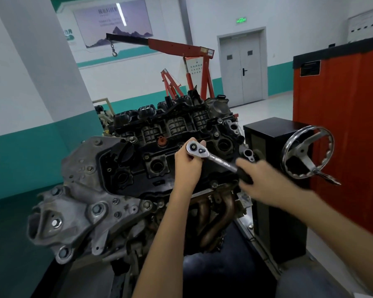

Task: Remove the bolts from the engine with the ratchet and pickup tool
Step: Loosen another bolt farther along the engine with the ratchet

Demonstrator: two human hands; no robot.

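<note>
On top of the engine [108, 190], toward the right end of the black valve cover [159, 155]: ratchet [215, 159] head sits down on the cover, and whatever it is seated on is hidden under the head. The handle runs down-right toward the camera.

Left hand [186, 166]: fingers curled round the chrome ratchet head, cupping it from the left and from behind.

Right hand [261, 179]: motion-blurred, wrapped round the black grip at the handle's end. Exact finger lay not readable.

Both hands on the one tool, apart, with bare chrome shaft between them.

Engine is tilted, and its grey front cover [80, 211] faces lower left. Several hex bolts [97, 209] are seated in that cover. Orange cap [161, 141] on the valve cover just left of the ratchet head. Rusty exhaust manifold [215, 214] hangs below the cover's near edge, between the two forearms.

Right of the engine: black stand housing [274, 190] with a chrome handwheel [308, 151]. Red cabinet [342, 125] behind it. Red engine hoist [181, 48] at the back, and a grey double door [242, 69] on the far wall.
</note>
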